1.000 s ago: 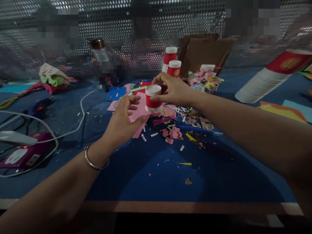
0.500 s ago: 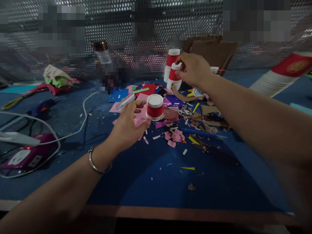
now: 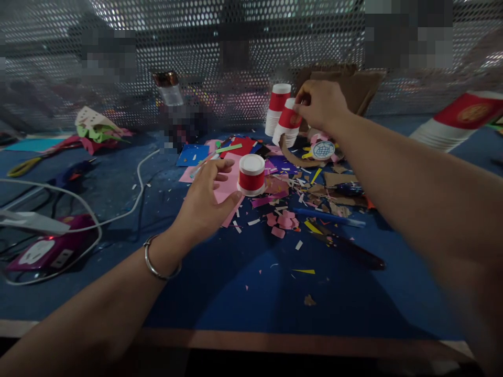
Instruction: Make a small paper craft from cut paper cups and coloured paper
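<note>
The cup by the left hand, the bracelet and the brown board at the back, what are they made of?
Cup: probably paper, smooth and white with a red band, like throwaway cups. Bracelet: likely polished metal, because it's silvery and shiny. Brown board: looks like cardboard, dull, with a ragged edge.

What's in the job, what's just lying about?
Likely in the job:
tilted red-and-white paper cup stack, at right hand
single-looking red-and-white paper cup, beside left hand

Likely lying about:
purple plastic power strip
pink paper scraps
brown cardboard
</note>
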